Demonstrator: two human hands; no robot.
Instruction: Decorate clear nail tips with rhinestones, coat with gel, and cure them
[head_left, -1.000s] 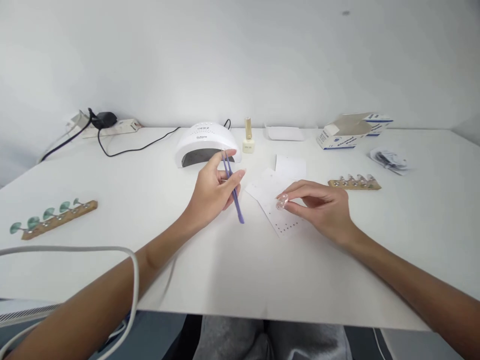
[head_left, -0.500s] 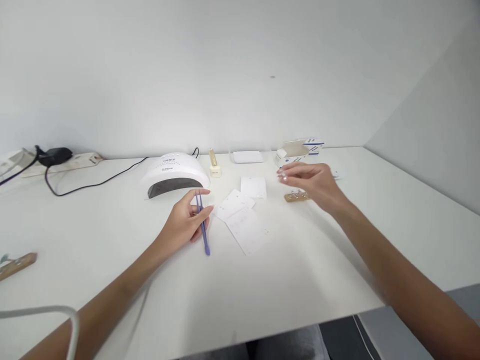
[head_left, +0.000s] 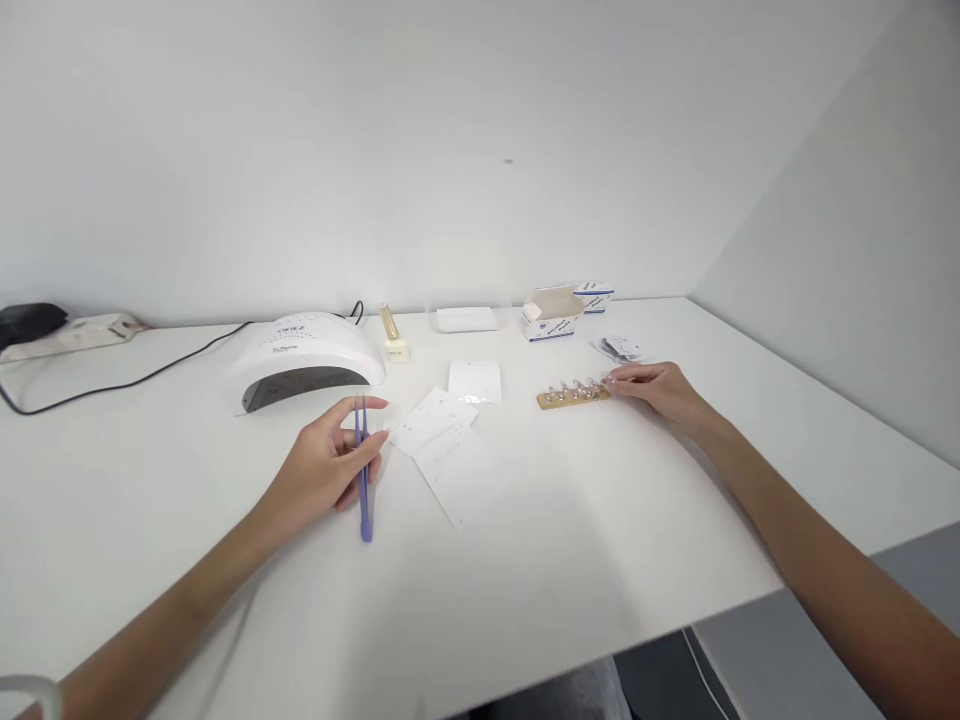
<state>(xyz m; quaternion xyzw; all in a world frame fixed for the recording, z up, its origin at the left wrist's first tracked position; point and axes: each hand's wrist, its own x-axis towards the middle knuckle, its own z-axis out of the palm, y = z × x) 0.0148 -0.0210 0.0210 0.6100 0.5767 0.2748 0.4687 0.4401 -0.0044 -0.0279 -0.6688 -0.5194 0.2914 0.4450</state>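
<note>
My left hand (head_left: 330, 455) is closed round purple tweezers (head_left: 364, 500), whose thin metal tips point away from me. White paper sheets (head_left: 465, 475) with tiny specks lie just right of that hand. My right hand (head_left: 656, 395) is farther off, its thumb and fingers pinched on a small clear nail tip (head_left: 606, 380) at the right end of a wooden display stand (head_left: 574, 399). Several other clear, shiny tips stand in a row along that stand. The fingers partly hide the stand's right end.
A white nail lamp (head_left: 307, 350) with a black cord stands at the back left. Near the wall are a cream bottle with a gold top (head_left: 394, 340), a white pad (head_left: 466, 319) and an opened box (head_left: 551, 315). A small white packet (head_left: 475, 381) and a clear bag (head_left: 619, 348) lie nearby.
My right hand has come down from above the stand to its right end, uncovering the row of tips. The view has turned slightly right; my left hand keeps the tweezers.
</note>
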